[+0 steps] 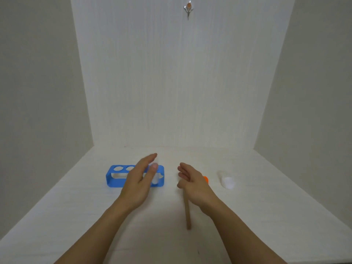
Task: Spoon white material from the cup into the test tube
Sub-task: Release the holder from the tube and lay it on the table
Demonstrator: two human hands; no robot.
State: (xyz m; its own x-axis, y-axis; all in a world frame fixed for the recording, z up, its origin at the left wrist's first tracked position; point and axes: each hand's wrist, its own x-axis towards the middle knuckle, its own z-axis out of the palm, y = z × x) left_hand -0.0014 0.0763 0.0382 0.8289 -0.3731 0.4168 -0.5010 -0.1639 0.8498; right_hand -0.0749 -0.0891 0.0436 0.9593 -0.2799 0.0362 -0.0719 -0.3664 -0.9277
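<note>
A blue test tube rack (pixel 114 181) stands on the white table left of centre. A clear test tube (pixel 155 178) sits in its right end, partly hidden by my left hand (pixel 140 184), whose fingers are spread around the tube without closing on it. My right hand (pixel 192 182) hovers open over the upper end of a wooden spoon handle (pixel 187 212) that lies on the table; the spoon's bowl is hidden under the hand. A clear cup with white material (pixel 227 181) stands to the right.
An orange object (pixel 206 179) peeks out behind my right hand, mostly hidden. White walls enclose the table on the left, back and right. A small hook (pixel 188 9) hangs high on the back wall.
</note>
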